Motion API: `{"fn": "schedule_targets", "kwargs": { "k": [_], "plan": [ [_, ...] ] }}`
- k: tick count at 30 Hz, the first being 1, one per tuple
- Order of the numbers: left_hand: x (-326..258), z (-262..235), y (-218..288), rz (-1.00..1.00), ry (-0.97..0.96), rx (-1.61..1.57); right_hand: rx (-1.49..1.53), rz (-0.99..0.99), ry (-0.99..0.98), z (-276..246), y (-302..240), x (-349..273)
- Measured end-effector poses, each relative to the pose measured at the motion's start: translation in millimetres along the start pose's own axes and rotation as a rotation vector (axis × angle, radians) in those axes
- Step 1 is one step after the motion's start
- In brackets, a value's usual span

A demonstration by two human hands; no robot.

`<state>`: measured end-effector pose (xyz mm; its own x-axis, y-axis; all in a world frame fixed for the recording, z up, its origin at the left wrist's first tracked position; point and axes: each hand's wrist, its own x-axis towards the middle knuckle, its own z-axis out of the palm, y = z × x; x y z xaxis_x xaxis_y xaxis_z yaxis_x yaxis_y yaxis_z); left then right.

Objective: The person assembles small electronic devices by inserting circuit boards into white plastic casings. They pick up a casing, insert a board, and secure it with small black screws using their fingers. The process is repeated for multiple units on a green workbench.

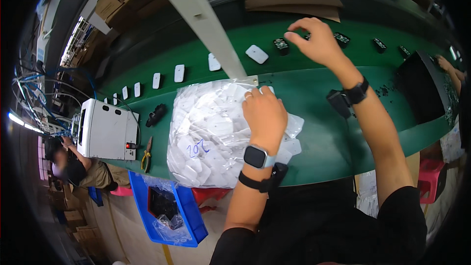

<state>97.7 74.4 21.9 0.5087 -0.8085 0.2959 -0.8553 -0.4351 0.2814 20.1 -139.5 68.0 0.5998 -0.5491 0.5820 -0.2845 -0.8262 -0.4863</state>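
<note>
A clear plastic bag (211, 118) full of flat white plastic covers lies on the green table in front of me. At its right edge is my left hand (265, 113), its fingers bent over a white plastic cover (272, 89) that shows only at the fingertips. Over the green conveyor belt, my right hand (318, 41) reaches forward with thumb and forefinger apart and nothing seen between them. Beside its thumb sits a small black part with a circuit board (281, 44). Another such part (342, 39) lies right of the hand. Loose white covers (293, 126) lie beside my left wrist.
White covers (179, 73) stand spaced along the belt, behind a pale metal post (196, 14). A white machine (109, 130), pliers (146, 156) and a blue bin (189, 211) are at left. A black box (421, 88) stands right, near another person's hand (445, 65).
</note>
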Motion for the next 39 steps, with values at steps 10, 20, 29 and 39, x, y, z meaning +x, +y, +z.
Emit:
{"fn": "schedule_targets", "kwargs": {
  "k": [10,20,29,39],
  "plan": [
    [23.5,34.8,11.7,-0.136,-0.236,0.251,0.18,0.274,-0.391,-145.4,93.9,-128.5],
    [34.5,22.0,24.6,-0.155,-0.155,0.195,-0.078,0.389,-0.495,-166.8,125.5,-165.1],
    [17.7,37.2,130.2,-0.164,-0.522,-1.66,-0.075,0.411,-0.524,-166.9,130.7,-166.5],
    [11.6,70.3,127.0,-0.257,-0.593,-2.09,-0.009,0.459,-0.587,-165.2,126.3,-162.3]
  ]
}}
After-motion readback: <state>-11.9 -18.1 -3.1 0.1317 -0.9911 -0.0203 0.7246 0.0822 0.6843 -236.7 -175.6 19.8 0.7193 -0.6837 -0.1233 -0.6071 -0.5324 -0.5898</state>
